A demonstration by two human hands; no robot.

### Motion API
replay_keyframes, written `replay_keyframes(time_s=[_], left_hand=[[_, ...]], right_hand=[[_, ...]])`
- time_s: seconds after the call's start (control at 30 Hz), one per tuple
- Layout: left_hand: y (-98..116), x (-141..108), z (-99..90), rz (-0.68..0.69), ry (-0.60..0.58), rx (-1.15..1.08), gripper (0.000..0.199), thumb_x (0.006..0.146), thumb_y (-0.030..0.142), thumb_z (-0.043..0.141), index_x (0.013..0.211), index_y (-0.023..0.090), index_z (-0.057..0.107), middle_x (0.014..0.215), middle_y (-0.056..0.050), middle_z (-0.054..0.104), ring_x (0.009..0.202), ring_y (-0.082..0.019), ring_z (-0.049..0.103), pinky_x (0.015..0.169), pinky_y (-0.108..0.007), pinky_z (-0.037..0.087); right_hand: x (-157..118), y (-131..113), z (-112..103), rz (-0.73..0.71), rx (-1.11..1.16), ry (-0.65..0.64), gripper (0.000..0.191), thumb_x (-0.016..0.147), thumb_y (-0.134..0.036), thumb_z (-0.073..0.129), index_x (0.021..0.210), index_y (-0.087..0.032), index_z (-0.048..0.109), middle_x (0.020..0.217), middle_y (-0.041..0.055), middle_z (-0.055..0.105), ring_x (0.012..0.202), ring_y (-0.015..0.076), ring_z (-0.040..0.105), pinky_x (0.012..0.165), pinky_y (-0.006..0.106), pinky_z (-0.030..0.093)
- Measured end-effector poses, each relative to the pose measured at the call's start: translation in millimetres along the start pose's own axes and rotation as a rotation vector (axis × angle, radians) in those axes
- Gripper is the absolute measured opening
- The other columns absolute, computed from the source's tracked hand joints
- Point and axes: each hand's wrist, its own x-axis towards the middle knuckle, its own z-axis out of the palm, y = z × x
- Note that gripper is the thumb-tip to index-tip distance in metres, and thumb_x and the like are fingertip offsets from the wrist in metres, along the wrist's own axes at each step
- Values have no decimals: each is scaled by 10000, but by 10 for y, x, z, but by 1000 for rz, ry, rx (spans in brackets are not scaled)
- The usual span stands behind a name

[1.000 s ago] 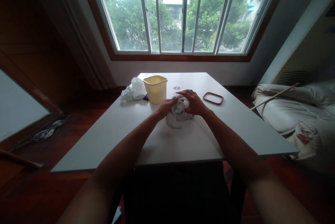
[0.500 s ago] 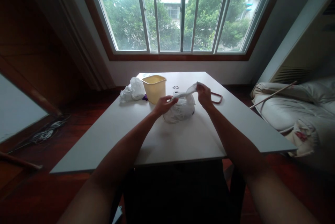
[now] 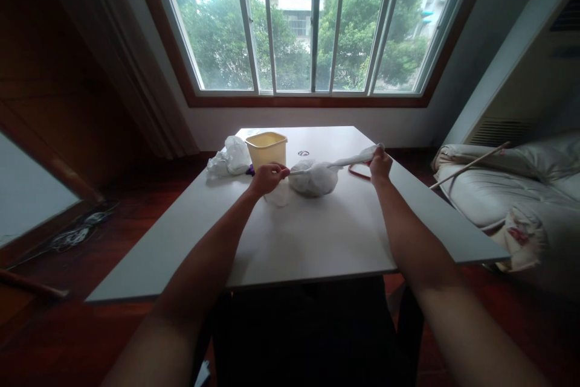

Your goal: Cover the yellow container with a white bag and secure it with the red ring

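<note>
A white plastic bag [image 3: 315, 179] with a rounded, filled body rests on the white table [image 3: 312, 236]; what is inside cannot be made out. My left hand [image 3: 270, 178] pinches the bag at its left side, in front of the pale yellow bin [image 3: 267, 148]. Off to the right, my right hand [image 3: 380, 163] is closed on a long, stretched end of the same bag. That end runs taut above a brown, rounded frame [image 3: 359, 172] lying on the table. A thin, translucent part of the bag hangs below my left hand.
Left of the bin lies a crumpled white plastic bag [image 3: 229, 156], with a small purple item [image 3: 251, 169] between them. A dark ring-shaped mark or object [image 3: 303, 153] shows farther back. A pale sofa [image 3: 525, 188] stands to the right, below a window [image 3: 312, 25].
My right hand has moved right, pulling the bag's end out longer. My left hand has shifted slightly left, and the bag is stretched between both hands.
</note>
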Motion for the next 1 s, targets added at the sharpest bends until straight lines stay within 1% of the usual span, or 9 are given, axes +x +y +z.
replay_keyframes(time_s=[0.2,0.37,0.47,0.6,0.67,0.7,0.8,0.9,1.0], left_hand=[[-122,9,-19,-41,-51,53,411,794,544,655,633,169,704,896,-108,760,789,-200,676,757,-303,504],[42,8,17,-101,17,123,497,849,620,571,711,157,687,665,-35,676,612,-152,582,611,-266,434],[263,-23,85,-20,84,88,434,818,592,651,895,165,676,880,-58,724,817,-193,658,755,-286,489],[541,-118,245,132,-22,-18,658,738,502,787,1275,196,563,1156,-98,704,1070,-239,653,929,-338,489],[613,-154,305,159,-76,-58,683,734,481,792,1300,187,550,1163,-100,699,1043,-238,652,896,-326,499],[627,-162,322,153,-83,-74,620,754,479,770,1259,174,578,1125,-94,706,998,-231,653,854,-313,504],[600,-148,328,70,-61,-113,367,840,481,656,962,135,668,849,-49,702,770,-181,619,695,-275,475],[537,-107,319,17,6,-161,351,847,473,620,752,136,635,693,-13,638,653,-141,546,630,-262,433],[528,-77,327,11,114,-243,302,809,436,641,733,144,624,697,-4,629,661,-134,534,632,-254,430]], right_hand=[[78,60,-187,18,-51,92,589,917,-667,395,781,-156,655,592,51,577,577,205,575,500,311,449],[-12,-116,-119,-78,-91,88,542,942,-603,388,768,-154,635,623,57,594,608,196,551,544,319,455],[-296,-333,79,-200,-78,-72,452,916,-570,493,749,-166,608,648,37,599,617,168,539,566,294,448],[-885,-644,387,-319,105,-661,350,833,-495,662,950,-165,665,882,63,705,750,176,643,673,296,517],[-1092,-755,462,-350,217,-921,424,796,-470,713,1098,-178,659,1056,94,719,891,210,683,785,340,553],[-1143,-791,470,-361,248,-989,469,791,-472,723,1155,-185,650,1110,104,713,944,222,687,826,358,557],[-1089,-818,399,-387,229,-950,518,827,-520,695,1224,-191,637,1141,121,713,978,233,687,845,382,562],[-909,-749,294,-435,129,-844,546,838,-567,681,1245,-205,636,1179,126,704,957,229,685,817,384,565],[-842,-644,265,-451,5,-1044,561,791,-582,727,1213,-217,666,1170,96,708,996,245,676,843,383,558]])
